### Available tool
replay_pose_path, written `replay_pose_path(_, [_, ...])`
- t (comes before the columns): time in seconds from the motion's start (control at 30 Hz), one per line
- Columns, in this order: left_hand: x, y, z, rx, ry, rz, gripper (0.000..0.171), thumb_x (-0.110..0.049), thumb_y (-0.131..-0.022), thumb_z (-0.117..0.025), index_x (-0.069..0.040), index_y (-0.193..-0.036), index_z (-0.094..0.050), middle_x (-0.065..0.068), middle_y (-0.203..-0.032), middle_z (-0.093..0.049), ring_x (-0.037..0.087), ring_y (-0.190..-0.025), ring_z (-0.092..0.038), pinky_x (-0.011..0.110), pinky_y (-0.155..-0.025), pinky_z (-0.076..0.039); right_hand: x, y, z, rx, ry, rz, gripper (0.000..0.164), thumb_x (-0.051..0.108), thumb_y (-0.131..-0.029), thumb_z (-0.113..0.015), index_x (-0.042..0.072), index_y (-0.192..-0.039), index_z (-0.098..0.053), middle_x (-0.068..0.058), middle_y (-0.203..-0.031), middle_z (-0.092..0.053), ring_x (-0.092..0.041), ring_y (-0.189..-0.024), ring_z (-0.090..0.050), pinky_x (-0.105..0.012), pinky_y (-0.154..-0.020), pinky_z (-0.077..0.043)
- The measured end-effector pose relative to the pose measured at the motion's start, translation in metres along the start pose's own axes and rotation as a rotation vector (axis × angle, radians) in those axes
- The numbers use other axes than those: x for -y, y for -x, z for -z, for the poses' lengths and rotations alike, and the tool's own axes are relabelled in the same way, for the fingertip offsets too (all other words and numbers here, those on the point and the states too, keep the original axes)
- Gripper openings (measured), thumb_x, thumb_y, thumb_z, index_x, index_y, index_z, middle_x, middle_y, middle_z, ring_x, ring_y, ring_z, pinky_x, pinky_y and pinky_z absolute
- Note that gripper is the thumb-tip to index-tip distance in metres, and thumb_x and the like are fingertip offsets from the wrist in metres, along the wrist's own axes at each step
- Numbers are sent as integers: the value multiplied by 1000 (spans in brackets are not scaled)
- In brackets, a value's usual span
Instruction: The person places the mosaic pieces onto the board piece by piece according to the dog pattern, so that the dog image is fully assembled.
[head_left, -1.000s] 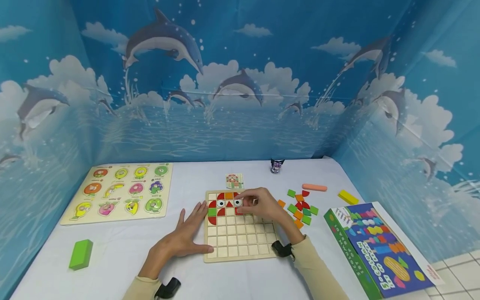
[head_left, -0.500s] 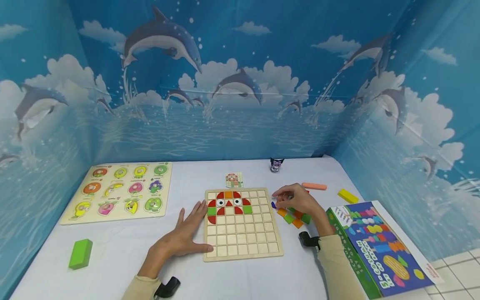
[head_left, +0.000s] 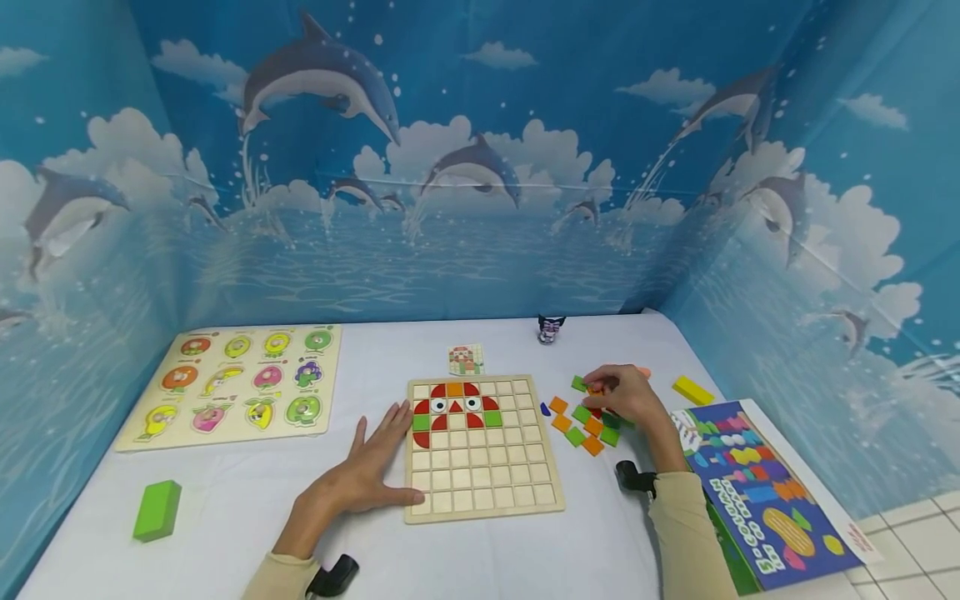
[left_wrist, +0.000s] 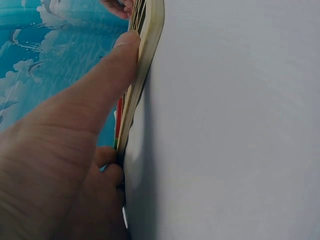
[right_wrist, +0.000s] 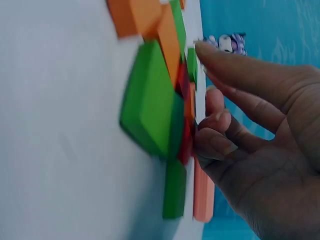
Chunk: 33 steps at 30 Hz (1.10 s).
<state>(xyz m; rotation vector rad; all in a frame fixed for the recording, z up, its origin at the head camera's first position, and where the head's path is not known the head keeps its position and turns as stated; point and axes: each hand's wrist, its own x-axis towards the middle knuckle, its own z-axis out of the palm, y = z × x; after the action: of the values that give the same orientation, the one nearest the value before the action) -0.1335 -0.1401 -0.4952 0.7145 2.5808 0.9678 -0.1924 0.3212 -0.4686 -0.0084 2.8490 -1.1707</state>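
A square wooden grid board (head_left: pixel 483 492) lies in the middle of the white table. Red, green and orange tiles and two eye tiles (head_left: pixel 472 404) form an owl-like face in its upper left cells. My left hand (head_left: pixel 352 479) rests at the board's left edge, fingers spread; the left wrist view has its thumb (left_wrist: pixel 117 60) against the board's side. To the right, my right hand (head_left: pixel 630 396) is over the loose tiles (head_left: pixel 581 413). In the right wrist view its thumb and fingers stand apart, fingertips beside a red tile (right_wrist: pixel 186 142); nothing is visibly pinched.
A small picture card (head_left: pixel 467 360) lies behind the board, a little figurine (head_left: pixel 550 329) farther right. Around the edges are a fruit puzzle (head_left: pixel 240 392), a green block (head_left: pixel 157 511), a yellow block (head_left: pixel 692 390) and a printed toy box (head_left: pixel 772 500).
My right hand has moved right, off the board to the left side of the loose tiles, then deeper over them. Tiles it covered on the board now show. My left hand stays put.
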Motion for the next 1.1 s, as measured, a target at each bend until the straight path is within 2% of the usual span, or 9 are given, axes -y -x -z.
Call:
replay_pose_path(0.23, [0,0,0,-1,6,-4,129,-48,-82,-94,-6,-173,-14,10,-182,-6,32,-168,3,61,-131,17,0,1,-1,-72,18,-104,36,5,-89,-89,-5,-121,-75,-20,-108,-69,-28,-87,-55,-26,-68,-50])
replay_pose_path(0.4, [0,0,-1,-10,7,-17,129,-48,-82,-94,-5,-173,-13,12,-182,-7,32,-168,1,61,-131,16,0,0,-7,-91,13,-94,39,5,-88,-89,-5,-123,-74,-19,-107,-69,-28,-87,-56,-28,-68,-50])
replay_pose_path(0.57, [2,2,-1,-26,6,-24,131,-46,-80,-95,-4,-173,-13,14,-182,-9,35,-168,-1,62,-131,15,9,-3,-22,-75,-32,-29,36,6,-89,-89,-4,-120,-75,-15,-97,-65,-26,-84,-56,-27,-64,-50])
replay_pose_path(0.77, [2,1,-1,-13,-6,-12,130,-48,-81,-94,-6,-173,-12,10,-182,-6,31,-168,2,60,-131,16,22,-4,-28,-70,-47,91,27,6,-91,-87,-2,-115,-78,-15,-101,-69,-26,-86,-61,-27,-65,-53])
replay_pose_path(0.9, [2,0,-2,-12,-4,-14,130,-50,-82,-93,-6,-173,-13,11,-182,-6,32,-168,2,61,-131,17,22,-1,-21,-27,33,61,19,6,-89,-89,1,-105,-81,-12,-96,-69,-25,-84,-58,-28,-65,-50])
replay_pose_path(1.1, [3,1,-2,-17,-1,-20,129,-49,-82,-94,-5,-173,-14,11,-182,-6,32,-168,3,61,-131,17,20,0,-13,58,113,-13,20,10,-85,-93,1,-100,-83,-9,-96,-68,-24,-84,-55,-31,-70,-48])
